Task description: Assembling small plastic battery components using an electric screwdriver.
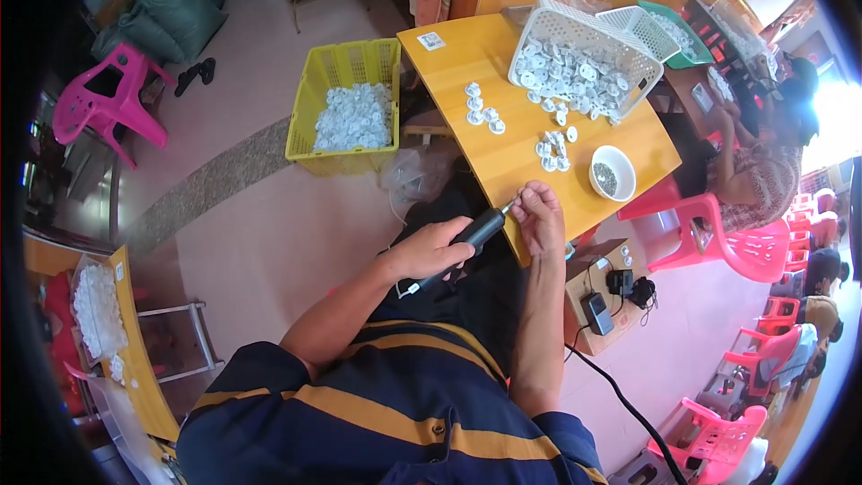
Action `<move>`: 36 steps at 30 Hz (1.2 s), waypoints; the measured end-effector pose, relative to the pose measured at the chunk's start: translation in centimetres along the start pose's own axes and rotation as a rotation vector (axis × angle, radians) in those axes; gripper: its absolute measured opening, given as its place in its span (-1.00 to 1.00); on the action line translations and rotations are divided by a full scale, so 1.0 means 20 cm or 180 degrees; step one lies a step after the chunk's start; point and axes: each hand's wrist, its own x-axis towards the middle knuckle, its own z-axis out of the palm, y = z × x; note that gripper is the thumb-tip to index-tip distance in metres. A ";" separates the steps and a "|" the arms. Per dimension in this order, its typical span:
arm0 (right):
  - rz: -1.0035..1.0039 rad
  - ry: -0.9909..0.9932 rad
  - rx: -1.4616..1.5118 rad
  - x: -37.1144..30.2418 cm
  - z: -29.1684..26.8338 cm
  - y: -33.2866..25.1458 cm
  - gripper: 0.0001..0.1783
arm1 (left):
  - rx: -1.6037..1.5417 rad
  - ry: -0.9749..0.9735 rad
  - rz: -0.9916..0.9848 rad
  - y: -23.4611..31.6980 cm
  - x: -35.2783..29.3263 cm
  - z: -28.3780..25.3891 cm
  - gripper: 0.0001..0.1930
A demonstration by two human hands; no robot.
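Observation:
A black electric screwdriver lies tilted in my left hand, whose fingers are wrapped round its body. Its bit points up and right to the fingertips of my right hand, pinched together at the table's near edge. Whatever those fingertips hold is too small to make out. Just right of that hand stands a white bowl of small metal screws. Beyond it, white round plastic parts sit in a small cluster, with another group further left on the yellow table.
A tipped white basket spills more parts at the table's far side. On the floor, left of the table, stands a yellow crate of white parts. A cardboard box carries power adapters. At right a person sits working.

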 end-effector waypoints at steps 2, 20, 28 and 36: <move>0.0034 -0.0028 -0.0090 0.00 0.00 0.00 -0.86 | 0.0140 0.0040 0.0046 -0.01 0.00 -0.01 -0.69; -0.0725 0.0620 -0.0902 0.05 0.06 -0.07 -0.68 | -0.0896 -0.0070 -0.0122 0.00 0.01 0.04 -0.76; -0.2368 0.1284 -0.5128 0.21 0.00 -0.13 -0.70 | -0.0852 0.0069 0.0049 0.01 -0.02 0.03 -0.78; -0.2421 0.1307 -0.5361 0.24 -0.03 -0.12 -0.70 | -0.0818 0.0058 -0.0032 -0.01 0.00 0.03 -0.77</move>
